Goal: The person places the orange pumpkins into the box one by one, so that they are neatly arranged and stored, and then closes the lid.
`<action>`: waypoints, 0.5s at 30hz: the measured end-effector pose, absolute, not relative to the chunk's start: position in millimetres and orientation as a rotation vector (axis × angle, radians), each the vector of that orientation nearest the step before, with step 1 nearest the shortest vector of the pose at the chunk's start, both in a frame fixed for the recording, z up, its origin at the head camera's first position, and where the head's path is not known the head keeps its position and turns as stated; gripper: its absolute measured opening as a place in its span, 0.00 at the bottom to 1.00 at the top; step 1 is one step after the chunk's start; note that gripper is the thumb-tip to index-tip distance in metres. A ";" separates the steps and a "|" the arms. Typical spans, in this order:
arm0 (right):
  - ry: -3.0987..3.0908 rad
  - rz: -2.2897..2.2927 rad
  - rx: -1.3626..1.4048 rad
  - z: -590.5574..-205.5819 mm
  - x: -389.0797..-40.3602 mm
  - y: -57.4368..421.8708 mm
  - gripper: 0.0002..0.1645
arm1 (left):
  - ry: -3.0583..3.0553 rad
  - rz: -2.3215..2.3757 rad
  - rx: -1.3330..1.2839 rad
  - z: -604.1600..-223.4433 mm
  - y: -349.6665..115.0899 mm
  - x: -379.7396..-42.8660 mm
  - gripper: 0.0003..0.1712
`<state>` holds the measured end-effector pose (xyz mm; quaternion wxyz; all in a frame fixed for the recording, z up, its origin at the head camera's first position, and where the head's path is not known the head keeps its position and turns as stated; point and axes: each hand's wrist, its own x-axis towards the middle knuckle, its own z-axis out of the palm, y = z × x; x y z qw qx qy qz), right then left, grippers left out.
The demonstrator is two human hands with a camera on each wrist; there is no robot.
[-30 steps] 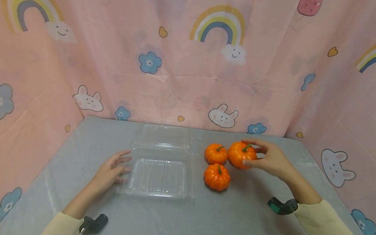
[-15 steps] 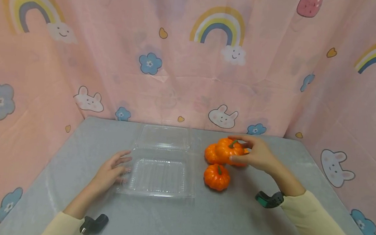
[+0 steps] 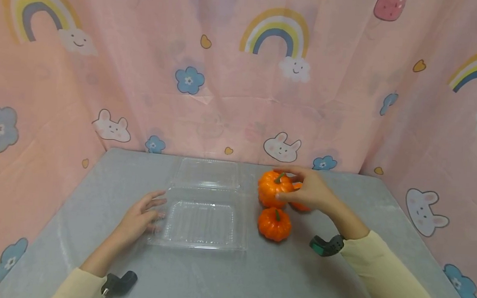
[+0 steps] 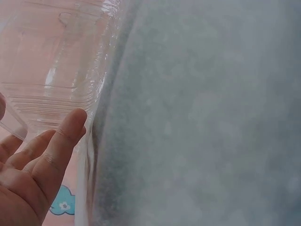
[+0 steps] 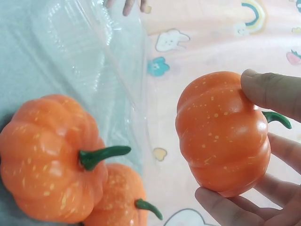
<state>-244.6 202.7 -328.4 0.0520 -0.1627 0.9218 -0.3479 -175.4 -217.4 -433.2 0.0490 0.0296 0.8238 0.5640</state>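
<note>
My right hand (image 3: 311, 190) holds a small orange pumpkin (image 3: 272, 190) with a green stem, thumb on one side and fingers on the other. In the right wrist view that pumpkin (image 5: 223, 134) shows yellow flecks. Another pumpkin (image 3: 300, 205) is partly hidden behind the right hand, and one more (image 3: 275, 225) sits in front on the grey table. My left hand (image 3: 136, 218) rests at the left side of a clear plastic clamshell box (image 3: 200, 245), its fingers loosely extended. The box lies with its lid (image 3: 209, 172) folded back; in the left wrist view the fingertips are right at its wall (image 4: 70, 89).
The grey table (image 3: 214, 284) ends at a pink printed curtain (image 3: 224, 111) along the back and both sides. The pumpkins stand just right of the box. A dark wrist camera (image 3: 326, 245) is strapped to the right wrist and another (image 3: 119, 283) to the left.
My right hand has lifted the pumpkin and carried it left, over the back-left pumpkin, which is now hidden. The pumpkin behind the hand has come into view. My left hand has stayed put.
</note>
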 end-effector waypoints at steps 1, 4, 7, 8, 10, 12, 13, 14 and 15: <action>2.798 -1.062 -0.498 -328.3 -245.4 200.7 0.39 | 2.512 1.718 0.088 -433.4 -217.3 -175.6 0.34; 2.773 -1.083 -0.501 -327.8 -247.0 195.1 0.38 | 2.507 1.724 0.082 -433.1 -216.8 -176.0 0.34; 2.750 -1.106 -0.514 -327.2 -247.8 189.5 0.38 | 2.509 1.719 0.080 -432.9 -216.9 -176.3 0.34; 2.740 -1.117 -0.517 -327.2 -247.9 187.4 0.38 | 2.508 1.722 0.080 -432.8 -217.0 -176.3 0.34; 2.724 -1.132 -0.525 -327.2 -248.3 183.2 0.38 | 2.505 1.727 0.084 -432.7 -217.3 -176.2 0.34; 2.716 -1.133 -0.531 -327.6 -248.5 178.8 0.38 | 2.499 1.734 0.089 -432.7 -217.6 -176.1 0.34; 2.711 -1.135 -0.531 -327.5 -248.4 176.6 0.39 | 2.497 1.738 0.091 -432.6 -217.5 -176.0 0.34; 2.706 -1.139 -0.535 -327.5 -248.5 174.6 0.39 | 2.494 1.741 0.092 -432.5 -217.4 -176.1 0.34; 2.706 -1.139 -0.544 -327.5 -248.5 172.7 0.39 | 2.492 1.744 0.092 -432.4 -217.2 -176.3 0.34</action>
